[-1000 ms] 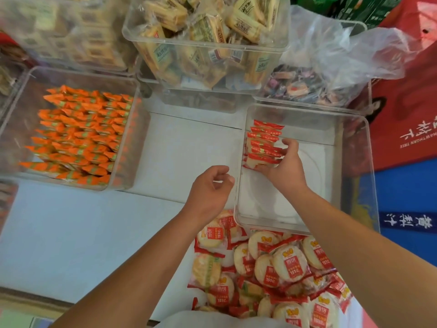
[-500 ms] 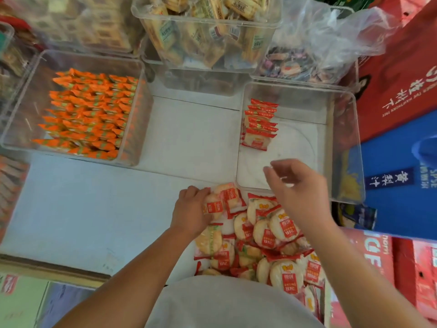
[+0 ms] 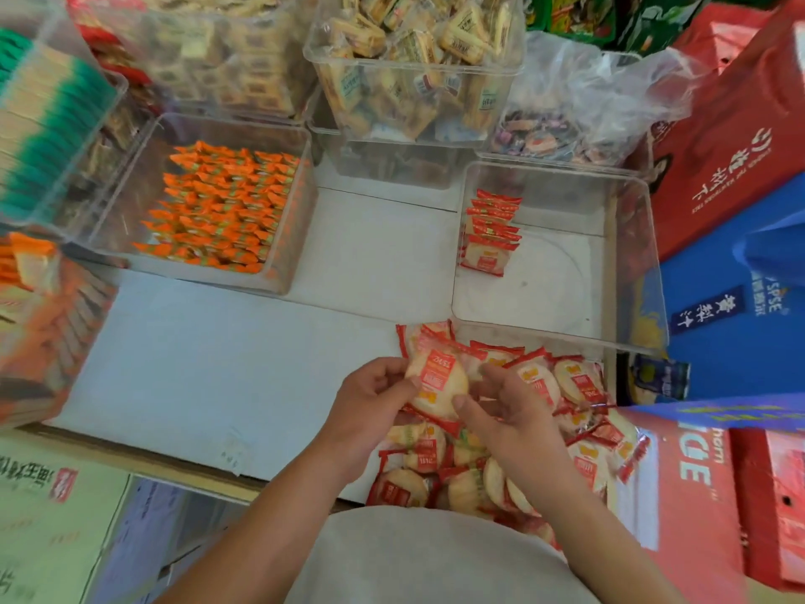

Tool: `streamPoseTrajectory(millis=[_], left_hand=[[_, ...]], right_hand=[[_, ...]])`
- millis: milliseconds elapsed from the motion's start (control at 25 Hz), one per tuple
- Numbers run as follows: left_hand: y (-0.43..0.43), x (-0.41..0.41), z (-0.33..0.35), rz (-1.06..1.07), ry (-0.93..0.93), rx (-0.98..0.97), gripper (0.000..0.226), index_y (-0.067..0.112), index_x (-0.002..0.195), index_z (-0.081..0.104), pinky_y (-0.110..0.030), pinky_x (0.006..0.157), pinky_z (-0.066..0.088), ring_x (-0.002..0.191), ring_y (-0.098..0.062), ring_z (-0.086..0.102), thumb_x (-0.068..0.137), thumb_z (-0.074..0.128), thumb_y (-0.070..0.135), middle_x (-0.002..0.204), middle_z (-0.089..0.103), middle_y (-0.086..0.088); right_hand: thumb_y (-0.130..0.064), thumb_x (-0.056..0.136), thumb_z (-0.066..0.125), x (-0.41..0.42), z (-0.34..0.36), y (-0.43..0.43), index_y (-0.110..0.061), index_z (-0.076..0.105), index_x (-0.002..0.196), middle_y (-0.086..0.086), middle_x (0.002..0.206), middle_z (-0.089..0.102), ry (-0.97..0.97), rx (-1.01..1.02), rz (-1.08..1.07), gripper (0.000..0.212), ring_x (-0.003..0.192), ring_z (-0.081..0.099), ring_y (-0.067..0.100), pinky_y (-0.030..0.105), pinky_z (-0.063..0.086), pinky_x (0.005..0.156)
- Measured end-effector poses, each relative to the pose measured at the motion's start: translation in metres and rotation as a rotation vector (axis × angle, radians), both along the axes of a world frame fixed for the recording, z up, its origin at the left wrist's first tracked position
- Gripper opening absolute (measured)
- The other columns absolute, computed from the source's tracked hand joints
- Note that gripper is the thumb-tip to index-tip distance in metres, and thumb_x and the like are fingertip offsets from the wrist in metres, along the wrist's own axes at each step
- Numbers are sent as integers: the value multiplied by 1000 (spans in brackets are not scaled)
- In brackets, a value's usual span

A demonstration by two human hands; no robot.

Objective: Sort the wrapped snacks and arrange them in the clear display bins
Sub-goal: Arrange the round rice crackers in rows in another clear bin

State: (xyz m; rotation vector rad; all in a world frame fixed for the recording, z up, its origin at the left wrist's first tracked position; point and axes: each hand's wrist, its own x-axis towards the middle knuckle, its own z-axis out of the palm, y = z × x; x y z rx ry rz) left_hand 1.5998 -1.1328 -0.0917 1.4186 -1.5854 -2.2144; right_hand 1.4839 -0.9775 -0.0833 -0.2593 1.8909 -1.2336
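Observation:
A heap of round rice crackers in red-and-clear wrappers (image 3: 579, 433) lies on the white shelf right in front of me. Above the heap, one wrapped rice cracker (image 3: 438, 381) is pinched from both sides: my left hand (image 3: 370, 407) grips its left edge, my right hand (image 3: 509, 411) its right and lower edge. Beyond the heap stands a clear display bin (image 3: 627, 272) with a short upright row of the same crackers (image 3: 490, 233) along its left wall; most of its floor is bare.
A clear bin of orange-wrapped sticks (image 3: 218, 211) sits at left. Behind stand bins of beige biscuit packs (image 3: 414, 67) and a plastic bag of mixed sweets (image 3: 579, 124). Red and blue cartons (image 3: 740, 255) crowd the right. Stacked packs fill the far left.
My right hand left the bin and came down to the heap. Both hands have since closed on one wrapped cracker and lifted it above the pile.

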Motion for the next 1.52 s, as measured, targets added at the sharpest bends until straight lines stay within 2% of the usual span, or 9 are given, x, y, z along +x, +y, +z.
streamPoseTrajectory(millis=[120, 280, 440, 640, 760, 960, 1160, 1320, 1520], left_hand=[[25, 16, 15, -70, 54, -10, 24, 23, 113, 77, -41, 84, 63, 98, -23, 75, 98, 66, 9, 105, 78, -3], [35, 38, 12, -266, -35, -318, 36, 39, 122, 72, -19, 82, 57, 90, -1, 69, 92, 75, 19, 104, 74, 15], [40, 41, 9, -336, 29, -275, 38, 44, 121, 68, -22, 89, 57, 102, 1, 67, 88, 80, 28, 113, 72, 21], [37, 61, -51, -264, -207, -356, 24, 26, 121, 67, -30, 95, 56, 106, -7, 66, 97, 68, 26, 118, 70, 8], [47, 88, -94, -573, -480, -489, 62, 28, 140, 52, -28, 97, 49, 118, -14, 57, 84, 79, 34, 129, 57, 3], [69, 97, -129, -704, -512, -682, 96, 40, 145, 39, -39, 99, 52, 118, -19, 53, 65, 91, 47, 131, 56, 7], [62, 100, -115, -692, -440, -725, 44, 31, 117, 59, -33, 87, 54, 105, -17, 60, 81, 82, 40, 112, 60, 8], [52, 101, -62, -257, -217, -439, 25, 26, 95, 65, -34, 69, 58, 75, -19, 67, 83, 85, 35, 86, 67, 2], [59, 89, 3, 15, 72, -23, 31, 13, 117, 63, -37, 80, 64, 95, -21, 77, 90, 78, 15, 106, 78, -6]], right_hand=[[-25, 90, 80, 9, 9, 3, -24, 63, 129, -7, 110, 76, -113, -68, -89, 43, 104, 73, 14, 27, 59, 80], [-27, 80, 88, 12, 7, 27, -40, 35, 154, -23, 138, 48, 363, 88, 191, 92, 126, 51, -3, 22, 48, 99], [-42, 80, 85, 20, 3, 43, -42, 64, 130, -25, 122, 66, 490, 204, 484, 54, 115, 60, -2, 27, 53, 98], [-32, 79, 88, 33, 0, 67, -30, 64, 97, -11, 89, 68, 235, 250, 80, 30, 79, 65, 6, 21, 51, 66], [-21, 79, 88, 46, -6, 82, -24, 62, 100, -4, 92, 76, 64, 182, -178, 34, 80, 74, 14, 32, 62, 71], [-15, 85, 83, 63, -6, 96, -37, 59, 122, -3, 105, 78, -70, 73, -281, 49, 91, 76, 14, 33, 61, 77], [-16, 94, 74, 64, 3, 95, -30, 65, 102, 2, 92, 77, -72, 28, -283, 19, 84, 74, 16, 30, 58, 75], [-17, 93, 73, 68, 1, 91, -12, 57, 95, 7, 78, 60, -32, 33, -250, 17, 74, 54, 19, 34, 48, 68], [-15, 99, 68, 78, 10, 77, -33, 55, 116, -11, 91, 79, -94, -45, -219, 28, 82, 76, 7, 15, 55, 62]])
